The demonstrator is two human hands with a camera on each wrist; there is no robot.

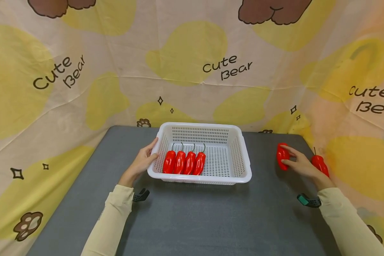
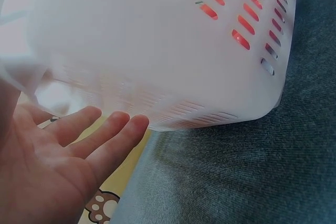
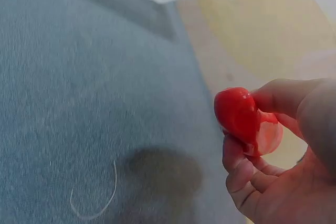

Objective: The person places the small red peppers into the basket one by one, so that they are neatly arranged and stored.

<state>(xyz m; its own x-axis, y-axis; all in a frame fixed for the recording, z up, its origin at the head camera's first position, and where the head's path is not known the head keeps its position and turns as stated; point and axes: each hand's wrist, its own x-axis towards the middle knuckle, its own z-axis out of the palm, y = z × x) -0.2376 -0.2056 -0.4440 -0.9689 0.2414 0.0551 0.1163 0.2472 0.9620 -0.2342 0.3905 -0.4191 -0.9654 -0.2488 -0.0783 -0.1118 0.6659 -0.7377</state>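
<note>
A white perforated plastic basket (image 1: 198,180) stands on the dark table, with several glossy red peppers (image 1: 189,163) lined up side by side in its left half, green stems toward the back. My left hand (image 1: 142,161) grips the basket's left rim; in the left wrist view the other fingers (image 2: 118,142) stretch along the outer wall. To the right of the basket, my right hand (image 1: 302,167) pinches another red pepper (image 3: 236,111) between thumb and fingers, raised over the table with its shadow below. One more red pepper (image 1: 320,164) lies just beyond that hand, at the table's right edge.
The dark grey table (image 1: 192,220) meets a patterned cloth (image 1: 185,53) that hangs behind it and along both sides. Dark bands (image 1: 308,201) sit at both wrists, over the pale sleeves.
</note>
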